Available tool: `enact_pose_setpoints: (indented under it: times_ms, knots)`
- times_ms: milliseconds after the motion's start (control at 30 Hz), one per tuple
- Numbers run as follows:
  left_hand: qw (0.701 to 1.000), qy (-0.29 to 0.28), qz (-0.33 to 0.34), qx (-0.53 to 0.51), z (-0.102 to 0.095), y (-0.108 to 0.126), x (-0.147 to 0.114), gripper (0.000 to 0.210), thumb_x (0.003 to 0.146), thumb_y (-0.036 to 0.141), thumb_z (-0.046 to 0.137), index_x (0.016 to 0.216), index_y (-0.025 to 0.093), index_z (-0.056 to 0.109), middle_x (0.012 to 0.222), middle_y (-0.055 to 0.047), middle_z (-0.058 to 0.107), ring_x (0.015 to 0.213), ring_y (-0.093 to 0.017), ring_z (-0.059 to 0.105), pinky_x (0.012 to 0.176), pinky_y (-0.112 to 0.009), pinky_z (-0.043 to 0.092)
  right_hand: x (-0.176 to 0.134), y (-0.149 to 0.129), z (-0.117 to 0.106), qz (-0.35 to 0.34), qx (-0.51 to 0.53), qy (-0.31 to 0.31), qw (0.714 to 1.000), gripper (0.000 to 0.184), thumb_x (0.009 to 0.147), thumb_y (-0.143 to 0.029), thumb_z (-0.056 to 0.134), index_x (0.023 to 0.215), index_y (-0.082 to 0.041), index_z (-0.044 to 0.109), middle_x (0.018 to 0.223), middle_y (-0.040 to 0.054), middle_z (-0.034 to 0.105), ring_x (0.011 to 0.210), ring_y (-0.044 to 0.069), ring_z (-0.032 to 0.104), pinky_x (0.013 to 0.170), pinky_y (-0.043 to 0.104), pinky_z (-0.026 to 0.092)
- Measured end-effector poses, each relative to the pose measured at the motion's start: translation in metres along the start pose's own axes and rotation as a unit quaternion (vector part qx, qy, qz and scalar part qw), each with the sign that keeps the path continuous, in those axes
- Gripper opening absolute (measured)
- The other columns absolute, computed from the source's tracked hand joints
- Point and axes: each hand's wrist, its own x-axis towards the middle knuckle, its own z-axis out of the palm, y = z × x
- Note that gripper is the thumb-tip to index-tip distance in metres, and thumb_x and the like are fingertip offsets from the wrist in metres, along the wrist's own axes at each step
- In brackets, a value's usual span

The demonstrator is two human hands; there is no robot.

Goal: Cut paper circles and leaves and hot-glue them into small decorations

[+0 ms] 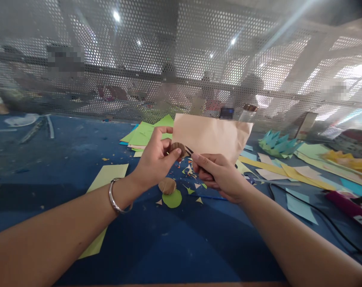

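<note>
Pinching a brown disc point(176, 149) between thumb and fingers, your left hand point(159, 155) had a narrow, closed grip on it, up above the blue table point(169, 255). Your right hand point(212, 171) was wrapped around a pair of scissors point(189, 150), the handles mostly hidden in your palm and the dark blades pointing at the disc's right edge; whether they touched it, you could not have told from this view. The step in hand looked like trimming that edge, and the next move seemed to call for a steady left pinch, small snips and fingertips turned well away from the blades. Just behind the disc stood a pale peach sheet point(209, 133), its left edge right by your left fingers, though whether they held it was unclear. Below your hands, a second brown disc point(167, 185) overlapped a green circle point(173, 199), with small paper scraps point(189, 171) scattered around. A yellow-green strip point(105, 179) lay partly under your left forearm, and a stack of green paper point(146, 133) lay beyond that hand. Farther right were a teal paper flower point(278, 144), a yellow one point(347, 161) and a black cable point(318, 215).
</note>
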Motion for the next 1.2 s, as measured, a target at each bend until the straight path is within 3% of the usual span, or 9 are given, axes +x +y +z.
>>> enact_pose_setpoints:
  times_ms: [333, 600, 1200]
  knots:
    - [0.995, -0.018, -0.072, -0.072, 0.0078, 0.0063, -0.0044, 0.047, 0.082, 0.019, 0.072, 0.118, 0.02, 0.041, 0.074, 0.003, 0.067, 0.067, -0.015, 0.065, 0.069, -0.03, 0.05, 0.0018, 0.0005, -0.0017, -0.025, -0.013, 0.002, 1.0, 0.046, 0.085, -0.057, 0.069, 0.066, -0.018, 0.054, 0.048, -0.0102, 0.029, 0.043, 0.005, 0.019, 0.038, 0.02, 0.011]
    - [0.99, -0.021, -0.101, -0.094, 0.0064, 0.004, -0.004, 0.042, 0.083, 0.021, 0.075, 0.114, 0.017, 0.048, 0.075, -0.001, 0.068, 0.067, -0.014, 0.064, 0.055, -0.024, 0.036, 0.0012, 0.0018, -0.0038, -0.03, -0.03, 0.0, 0.999, 0.045, 0.087, -0.058, 0.067, 0.067, -0.019, 0.053, 0.049, -0.0106, 0.027, 0.043, 0.005, 0.017, 0.039, 0.021, 0.01]
    - [0.982, -0.002, -0.153, -0.11, 0.0049, 0.0036, -0.0025, 0.032, 0.078, 0.022, 0.079, 0.1, 0.016, 0.056, 0.075, -0.003, 0.07, 0.069, -0.016, 0.064, 0.058, -0.027, 0.034, 0.0042, 0.0022, -0.0092, -0.054, -0.075, 0.004, 0.996, 0.045, 0.089, -0.056, 0.066, 0.067, -0.02, 0.053, 0.049, -0.0101, 0.026, 0.044, 0.006, 0.018, 0.041, 0.023, 0.013]
